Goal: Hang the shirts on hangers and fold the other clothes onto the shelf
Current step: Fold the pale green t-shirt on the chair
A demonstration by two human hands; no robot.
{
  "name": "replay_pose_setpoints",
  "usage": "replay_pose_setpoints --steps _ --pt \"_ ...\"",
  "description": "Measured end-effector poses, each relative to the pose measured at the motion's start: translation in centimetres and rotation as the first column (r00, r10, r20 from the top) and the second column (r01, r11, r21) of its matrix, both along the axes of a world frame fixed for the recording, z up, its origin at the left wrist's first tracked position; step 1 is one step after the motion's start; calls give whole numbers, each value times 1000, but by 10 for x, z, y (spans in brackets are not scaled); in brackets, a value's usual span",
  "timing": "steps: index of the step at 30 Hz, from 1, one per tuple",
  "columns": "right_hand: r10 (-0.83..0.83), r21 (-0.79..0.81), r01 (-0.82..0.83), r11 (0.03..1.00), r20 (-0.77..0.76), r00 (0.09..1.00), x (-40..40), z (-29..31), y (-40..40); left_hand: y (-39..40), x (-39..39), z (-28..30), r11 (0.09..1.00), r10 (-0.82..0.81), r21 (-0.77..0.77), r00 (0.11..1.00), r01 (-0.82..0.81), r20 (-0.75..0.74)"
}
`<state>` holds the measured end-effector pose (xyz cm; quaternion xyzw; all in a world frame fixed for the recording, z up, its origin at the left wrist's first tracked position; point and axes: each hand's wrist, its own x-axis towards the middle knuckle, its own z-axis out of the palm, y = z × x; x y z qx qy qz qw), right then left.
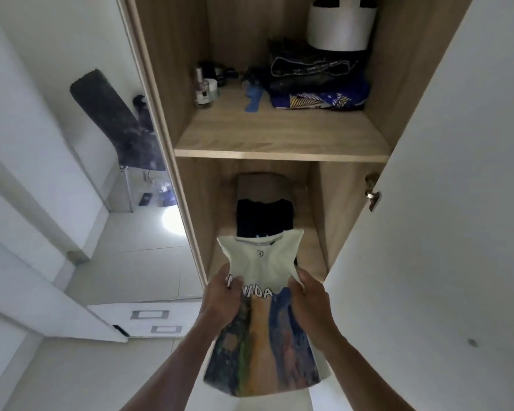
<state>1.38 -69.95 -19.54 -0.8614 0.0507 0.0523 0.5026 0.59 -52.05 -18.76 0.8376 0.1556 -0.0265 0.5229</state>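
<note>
Two hands hold one folded shirt (263,315) in front of an open wooden wardrobe (172,69). The left hand (221,301) grips the shirt's left edge, fingers curled over the fabric and covering part of the printed lettering; the right hand (309,298) pinches the right edge in the same way. So each grip is clamped on the shirt. The garment is pale at the collar end and carries a colourful painted print on the half nearer the person. Its collar end reaches over the front edge of the wardrobe's lower shelf (315,256), while the printed half hangs outside the wardrobe, between the forearms.

Deeper inside the wardrobe, just beyond the shirt's collar, lies a dark folded garment (264,216), with a brown folded item (263,185) behind it. On the wardrobe's upper shelf (279,137) sits a stack of folded clothes (318,87) at the right, topped by a white bag (340,28); a blue comb (254,99) lies at the middle and small bottles (205,87) stand at the left. The white wardrobe door (457,203) stands open at the right. Left of the wardrobe stands a dark chair (116,120).
</note>
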Motion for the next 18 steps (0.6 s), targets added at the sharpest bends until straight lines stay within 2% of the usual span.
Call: replay_pose_setpoints --steps 7,11,14,18 --pt "-106 47 104 993 51 993 144 -68 9 5 154 -78 1000 5 -14 1000 -5 0" --pt "-136 74 132 988 59 989 220 -118 8 6 228 -133 998 47 43 995 -51 82" --pt "-178 59 173 983 93 980 271 -158 5 1 277 -168 993 115 -10 985 -115 125" --pt "-200 83 192 978 88 976 317 -197 6 5 319 -207 994 107 -49 990 -102 96"
